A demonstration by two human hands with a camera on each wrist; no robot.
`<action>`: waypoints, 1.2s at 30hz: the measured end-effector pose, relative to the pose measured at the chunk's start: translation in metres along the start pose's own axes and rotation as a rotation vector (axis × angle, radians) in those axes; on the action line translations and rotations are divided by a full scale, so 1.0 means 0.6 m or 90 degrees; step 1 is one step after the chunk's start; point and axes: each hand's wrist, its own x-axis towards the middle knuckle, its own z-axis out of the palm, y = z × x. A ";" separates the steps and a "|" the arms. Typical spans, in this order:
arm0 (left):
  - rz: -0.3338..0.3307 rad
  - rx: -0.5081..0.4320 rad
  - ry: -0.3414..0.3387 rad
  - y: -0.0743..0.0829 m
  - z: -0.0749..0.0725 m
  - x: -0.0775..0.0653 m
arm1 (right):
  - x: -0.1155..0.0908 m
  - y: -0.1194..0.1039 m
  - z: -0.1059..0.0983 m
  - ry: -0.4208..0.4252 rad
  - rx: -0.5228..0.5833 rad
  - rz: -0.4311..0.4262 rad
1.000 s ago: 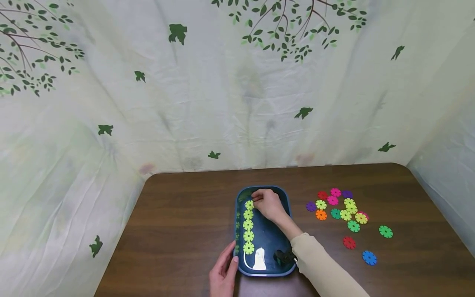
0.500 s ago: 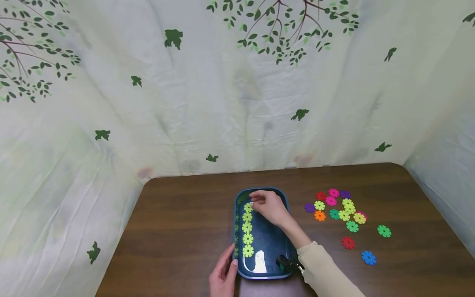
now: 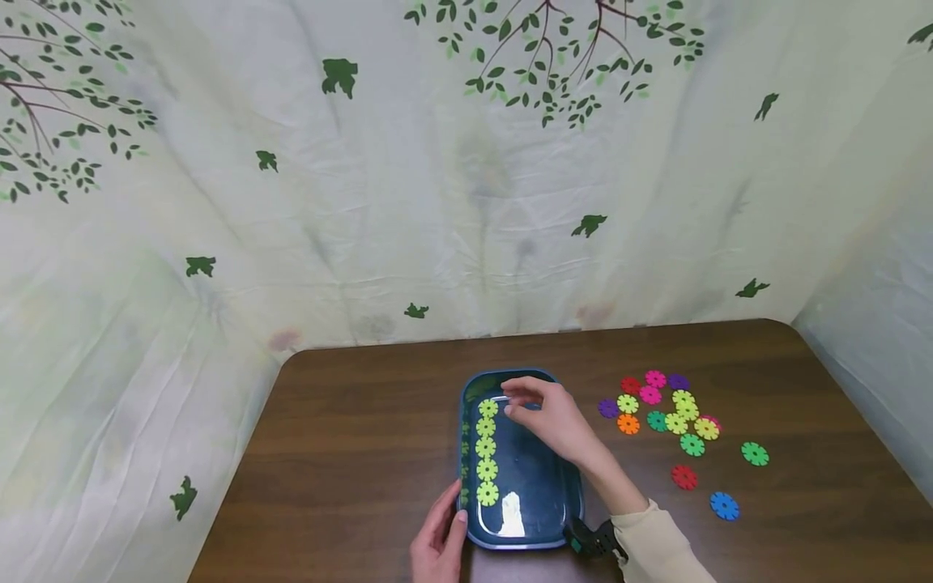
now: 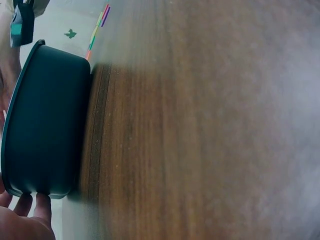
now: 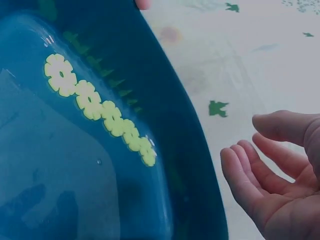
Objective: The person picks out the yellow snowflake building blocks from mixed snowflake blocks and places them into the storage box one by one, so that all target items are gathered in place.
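A deep blue tray (image 3: 532, 486) lies on the table, holding a column of several yellow flower-shaped plastic discs (image 3: 486, 447) along its left side. My left hand (image 3: 437, 538) holds the tray's near left edge, thumb at the rim. In the left wrist view, fingertips (image 4: 42, 200) touch the outer wall. Above the tray's far half, my right hand (image 3: 550, 417) has nothing between its thumb and fingers, and they stand apart. The far yellow disc (image 3: 488, 408) lies just left of those fingertips. The right wrist view shows the same column (image 5: 114, 118) lying flat on the tray floor.
Right of the tray, loose discs lie scattered on the brown table (image 3: 350, 453): a yellow one (image 3: 683, 411), an orange one (image 3: 628, 423), a red one (image 3: 683, 477), a blue one (image 3: 725, 506) and several others. A white leaf-printed curtain (image 3: 437, 202) hangs behind.
My right hand has drawn back rightward from the far yellow disc and its fingers have spread, leaving the disc at the column's top. My left hand stays on the tray.
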 end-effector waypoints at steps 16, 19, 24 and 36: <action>-0.057 0.024 0.007 0.007 -0.009 0.003 | -0.039 0.015 -0.037 0.028 0.008 -0.004; -0.049 0.009 -0.001 0.005 -0.005 -0.001 | -0.050 0.026 -0.044 0.050 0.018 -0.019; -0.057 0.004 -0.007 0.004 -0.001 -0.002 | -0.062 0.043 -0.061 0.078 0.036 -0.050; -0.087 0.019 -0.001 0.012 0.000 -0.001 | -0.097 0.081 -0.103 0.103 -0.012 -0.041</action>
